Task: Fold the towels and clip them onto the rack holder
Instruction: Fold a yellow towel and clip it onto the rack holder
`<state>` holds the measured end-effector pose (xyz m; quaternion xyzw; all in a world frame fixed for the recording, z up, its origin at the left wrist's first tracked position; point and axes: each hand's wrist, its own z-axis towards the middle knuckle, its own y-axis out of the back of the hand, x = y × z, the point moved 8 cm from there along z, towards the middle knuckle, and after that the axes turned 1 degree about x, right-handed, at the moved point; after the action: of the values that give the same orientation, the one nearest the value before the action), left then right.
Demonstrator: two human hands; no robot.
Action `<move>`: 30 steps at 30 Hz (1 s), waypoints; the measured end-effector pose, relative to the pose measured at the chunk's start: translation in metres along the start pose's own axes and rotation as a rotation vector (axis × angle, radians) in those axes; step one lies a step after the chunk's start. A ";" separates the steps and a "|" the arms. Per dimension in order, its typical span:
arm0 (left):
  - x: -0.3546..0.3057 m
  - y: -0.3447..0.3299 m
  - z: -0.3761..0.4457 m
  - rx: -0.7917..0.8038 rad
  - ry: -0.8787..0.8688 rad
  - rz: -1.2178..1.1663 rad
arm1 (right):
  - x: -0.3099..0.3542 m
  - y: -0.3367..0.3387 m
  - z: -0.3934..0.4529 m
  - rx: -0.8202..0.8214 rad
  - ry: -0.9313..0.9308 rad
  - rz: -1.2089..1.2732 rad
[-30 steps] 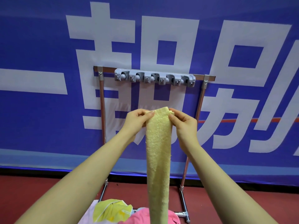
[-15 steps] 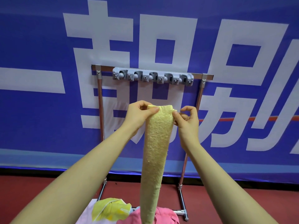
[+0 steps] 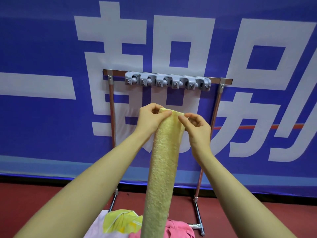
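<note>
Far left, a blue banner [image 3: 42, 134] with large white characters is seen behind everything, and a red floor [image 3: 25, 200] runs beneath it. Next, the metal rack [image 3: 111, 117] is found standing in front of the banner, its left post upright, and a grey clip holder [image 3: 167, 81] is mounted along its top bar, with a row of clips facing out. Below that, the left hand [image 3: 149, 120] is raised, and its grip is pinched on the upper left edge of the yellow towel [image 3: 163, 169], thumb laid across the front of the cloth. The towel is held up in the middle, folded into a long narrow strip, its top kept below the clip holder and apart from it, its length hanging straight down between the two forearms. Beneath it, a yellow-green cloth [image 3: 120, 220] and a pink cloth [image 3: 178, 228] are piled at the bottom edge. To the right, the right hand [image 3: 197, 127] is seen, its grip pinched on the towel's upper right corner with fingertips curled.
</note>
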<state>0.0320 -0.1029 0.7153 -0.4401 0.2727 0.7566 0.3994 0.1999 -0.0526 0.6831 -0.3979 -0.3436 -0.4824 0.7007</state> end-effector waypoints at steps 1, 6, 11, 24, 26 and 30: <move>0.000 0.001 0.000 -0.003 0.001 0.000 | 0.000 -0.002 -0.001 0.011 -0.001 0.002; 0.001 0.005 0.001 -0.002 -0.007 0.006 | 0.001 -0.006 -0.003 0.026 0.044 -0.040; -0.001 0.007 0.001 0.039 -0.035 0.021 | 0.009 -0.004 0.003 0.007 0.109 -0.089; -0.011 0.003 0.002 -0.010 -0.093 0.077 | 0.010 -0.014 0.007 0.052 0.148 -0.232; -0.011 0.003 0.003 -0.032 -0.088 0.063 | 0.009 -0.017 0.005 0.073 0.129 -0.220; -0.009 0.005 0.006 -0.054 -0.077 0.058 | 0.006 -0.019 0.004 0.069 0.091 -0.166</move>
<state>0.0276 -0.1041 0.7266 -0.4134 0.2494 0.7911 0.3755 0.1834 -0.0556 0.6944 -0.3215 -0.3595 -0.5443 0.6864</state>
